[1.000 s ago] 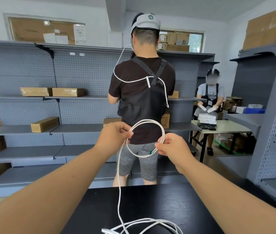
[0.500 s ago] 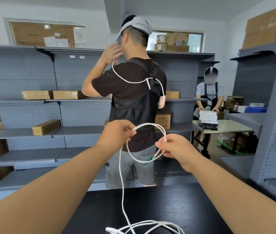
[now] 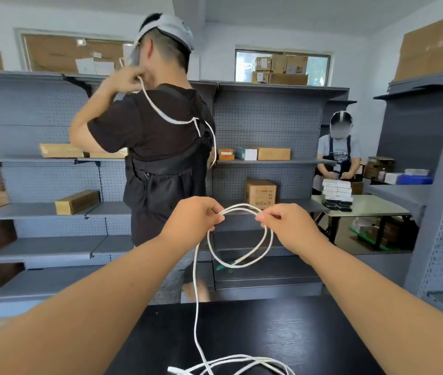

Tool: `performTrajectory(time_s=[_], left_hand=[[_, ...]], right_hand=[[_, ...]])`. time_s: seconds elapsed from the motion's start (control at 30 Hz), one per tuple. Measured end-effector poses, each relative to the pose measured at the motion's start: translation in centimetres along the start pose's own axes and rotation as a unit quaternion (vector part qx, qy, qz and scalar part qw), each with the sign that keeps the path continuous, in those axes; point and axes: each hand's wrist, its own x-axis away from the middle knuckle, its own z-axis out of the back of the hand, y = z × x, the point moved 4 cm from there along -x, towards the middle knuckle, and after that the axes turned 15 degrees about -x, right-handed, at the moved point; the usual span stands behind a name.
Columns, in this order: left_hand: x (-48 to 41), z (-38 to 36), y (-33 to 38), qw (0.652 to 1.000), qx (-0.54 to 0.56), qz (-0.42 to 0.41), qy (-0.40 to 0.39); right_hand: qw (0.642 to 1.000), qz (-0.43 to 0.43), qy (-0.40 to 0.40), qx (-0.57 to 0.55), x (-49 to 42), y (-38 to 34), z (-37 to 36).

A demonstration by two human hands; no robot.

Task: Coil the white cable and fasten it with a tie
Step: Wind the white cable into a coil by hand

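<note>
I hold a white cable (image 3: 267, 240) up in front of me as a round coil of two or three turns. My left hand (image 3: 192, 216) pinches the top left of the coil. My right hand (image 3: 286, 220) pinches the top right, a short way from the left. A small green piece (image 3: 224, 265) shows at the bottom of the coil. From my left hand the cable drops straight down to a loose heap (image 3: 239, 365) on the black table (image 3: 309, 336).
A person in a black shirt and apron (image 3: 160, 147) stands close behind the table, back to me, a hand raised to the head. Grey shelving (image 3: 269, 123) with cardboard boxes fills the back wall. Another person (image 3: 338, 155) works at a pale table on the right.
My right hand slid up from the coil's lower right to its top. The coil now hangs below both hands. The person in front has shifted left and raised an arm.
</note>
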Motion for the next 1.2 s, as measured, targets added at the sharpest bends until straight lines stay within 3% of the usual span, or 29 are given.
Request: performTrajectory(time_s=[0.1,0.27,0.4,0.57,0.73,0.97,1.2], left_hand=[[0.0,-0.1,0.0,1.0,-0.007,-0.005,-0.005],[0.0,-0.2,0.6,0.999,-0.03,-0.022,-0.012],[0.0,-0.4,0.6,0.999,-0.019,-0.019,-0.021],[0.4,-1.5,-0.4,0.995,0.096,0.028,-0.005],[1.3,-3.6,-1.6,0.972,0.214,0.085,-0.047],[3.1,-6.8,-2.5,0.945,0.283,0.135,-0.089],[4.6,-8.9,-1.0,0.905,0.365,0.186,-0.116]], right_hand=[[0.999,-0.009,-0.026,-0.021,0.0,-0.1,-0.4],[0.993,0.02,-0.077,0.083,-0.3,-0.7,-1.0],[0.992,0.019,-0.075,0.096,-0.7,-0.8,-0.8],[0.995,0.032,-0.059,0.073,-0.9,-0.9,-0.6],[0.995,0.038,-0.051,0.074,-1.0,-1.0,0.1],[0.997,0.025,-0.027,0.062,-1.2,-0.8,1.7],[0.999,-0.006,0.039,-0.034,-1.3,0.4,2.6]])
